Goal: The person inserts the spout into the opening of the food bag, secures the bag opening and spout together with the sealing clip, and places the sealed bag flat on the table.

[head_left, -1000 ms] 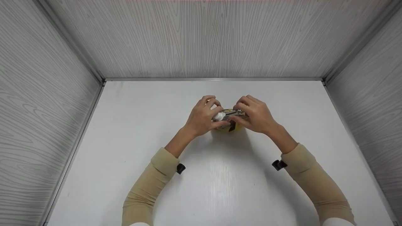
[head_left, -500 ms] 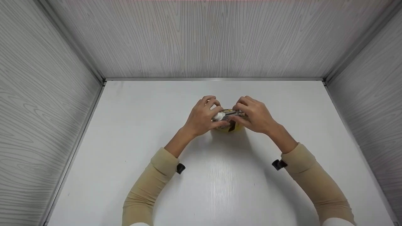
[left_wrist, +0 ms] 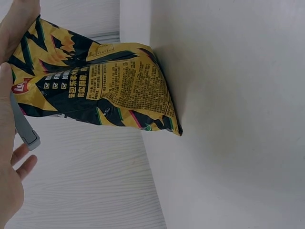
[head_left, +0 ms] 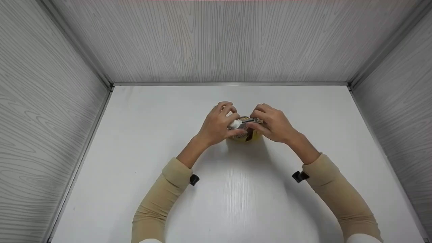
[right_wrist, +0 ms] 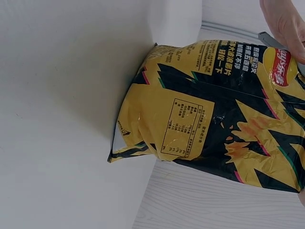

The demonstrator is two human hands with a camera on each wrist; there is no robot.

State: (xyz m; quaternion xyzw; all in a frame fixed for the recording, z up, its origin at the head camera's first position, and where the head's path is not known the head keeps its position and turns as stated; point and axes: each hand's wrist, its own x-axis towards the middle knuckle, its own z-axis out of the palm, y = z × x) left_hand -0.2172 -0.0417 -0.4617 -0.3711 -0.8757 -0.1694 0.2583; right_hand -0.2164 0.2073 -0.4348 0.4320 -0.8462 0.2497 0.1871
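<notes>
A yellow-and-black chip bag [right_wrist: 190, 105] with a red logo stands upright on the table, its top between my two hands. A grey bag clip [head_left: 248, 120] lies across the top edge, with a white rounded piece [head_left: 235, 124] at its left end. My left hand [head_left: 216, 125] grips that end, thumb in front and fingers behind. My right hand [head_left: 275, 125] pinches the bag's top edge and the clip's right part. The end of the grey bag clip [left_wrist: 28, 136] juts out past the bag in the left wrist view. Fingers cover much of the clip.
The white table [head_left: 236, 189] carries the bag near its back half. Grey wood-grain panels [head_left: 216, 40] rise at the back and on both sides. Black wrist cameras [head_left: 300, 177] sit on both beige sleeves [head_left: 337, 192].
Both hands stay at the bag's top with nearly the same hold. The right fingers shift very slightly on the clip; the bag keeps its place.
</notes>
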